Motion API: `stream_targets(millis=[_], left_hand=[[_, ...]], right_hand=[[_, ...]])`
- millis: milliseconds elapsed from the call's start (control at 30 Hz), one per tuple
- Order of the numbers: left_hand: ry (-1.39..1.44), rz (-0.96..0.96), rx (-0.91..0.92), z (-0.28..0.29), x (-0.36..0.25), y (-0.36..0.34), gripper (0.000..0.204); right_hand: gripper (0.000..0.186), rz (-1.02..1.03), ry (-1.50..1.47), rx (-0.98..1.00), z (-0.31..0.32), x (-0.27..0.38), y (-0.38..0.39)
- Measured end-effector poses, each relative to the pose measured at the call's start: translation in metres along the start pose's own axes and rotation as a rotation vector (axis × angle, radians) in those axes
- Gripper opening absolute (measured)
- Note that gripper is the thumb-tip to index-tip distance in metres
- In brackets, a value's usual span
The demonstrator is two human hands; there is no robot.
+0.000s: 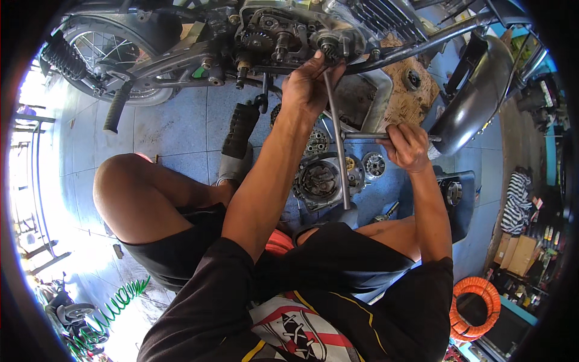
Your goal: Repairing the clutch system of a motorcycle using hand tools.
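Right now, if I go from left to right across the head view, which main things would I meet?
Spoked wheel → left hand → right hand, gripping one arm of a cross-shaped metal wrench → glossy black mudguard → striped cloth.

This looks like a motorcycle repair workshop. A motorcycle engine [256, 41] stands opened on its side, gears and shafts bare, above a blue-grey tiled floor [175, 117]. On the tiles lie a removed engine cover [319, 179], a round clutch part [374, 164] and a stained sheet of cardboard [401, 99]. A green coiled hose [107, 312], an orange hose coil [493, 304] and cluttered goods with cardboard boxes [522, 253] line the edges.
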State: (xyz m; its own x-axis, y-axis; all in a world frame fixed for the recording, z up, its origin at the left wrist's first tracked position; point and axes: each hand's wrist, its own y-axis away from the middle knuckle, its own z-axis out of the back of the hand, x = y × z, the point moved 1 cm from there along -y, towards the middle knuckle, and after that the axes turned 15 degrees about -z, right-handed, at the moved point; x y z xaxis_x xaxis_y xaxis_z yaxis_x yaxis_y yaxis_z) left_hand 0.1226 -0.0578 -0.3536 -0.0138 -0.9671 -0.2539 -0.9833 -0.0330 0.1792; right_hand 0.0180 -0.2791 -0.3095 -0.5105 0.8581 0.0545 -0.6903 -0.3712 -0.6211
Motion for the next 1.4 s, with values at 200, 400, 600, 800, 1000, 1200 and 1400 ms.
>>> stream_targets(millis=[200, 400, 600, 800, 1000, 1200, 1400], left_hand=[[0.016, 0.023, -0.016, -0.002, -0.002, 0.004, 0.028], [0.011, 0.014, 0.022, -0.003, -0.003, 0.005, 0.03], [-0.012, 0.055, 0.019, -0.001, -0.004, 0.003, 0.031], [-0.047, 0.095, 0.004, -0.001, -0.006, 0.002, 0.029], [-0.055, 0.143, 0.037, 0.002, -0.01, -0.001, 0.032], [-0.038, 0.148, 0.014, 0.004, -0.009, -0.003, 0.036], [-0.02, 0.152, 0.035, 0.004, -0.008, -0.002, 0.034]], right_hand=[[0.029, -0.007, 0.01, 0.043, 0.002, -0.002, 0.002], [0.028, -0.018, 0.02, 0.039, 0.0, -0.001, 0.003], [0.027, 0.033, -0.055, -0.009, -0.003, 0.002, 0.003], [0.028, -0.013, -0.026, 0.061, -0.005, 0.006, 0.0], [0.029, 0.018, -0.029, 0.06, -0.009, 0.006, -0.004], [0.028, 0.021, -0.035, 0.088, -0.012, 0.005, -0.002], [0.028, 0.005, -0.018, 0.069, -0.007, 0.007, -0.001]])
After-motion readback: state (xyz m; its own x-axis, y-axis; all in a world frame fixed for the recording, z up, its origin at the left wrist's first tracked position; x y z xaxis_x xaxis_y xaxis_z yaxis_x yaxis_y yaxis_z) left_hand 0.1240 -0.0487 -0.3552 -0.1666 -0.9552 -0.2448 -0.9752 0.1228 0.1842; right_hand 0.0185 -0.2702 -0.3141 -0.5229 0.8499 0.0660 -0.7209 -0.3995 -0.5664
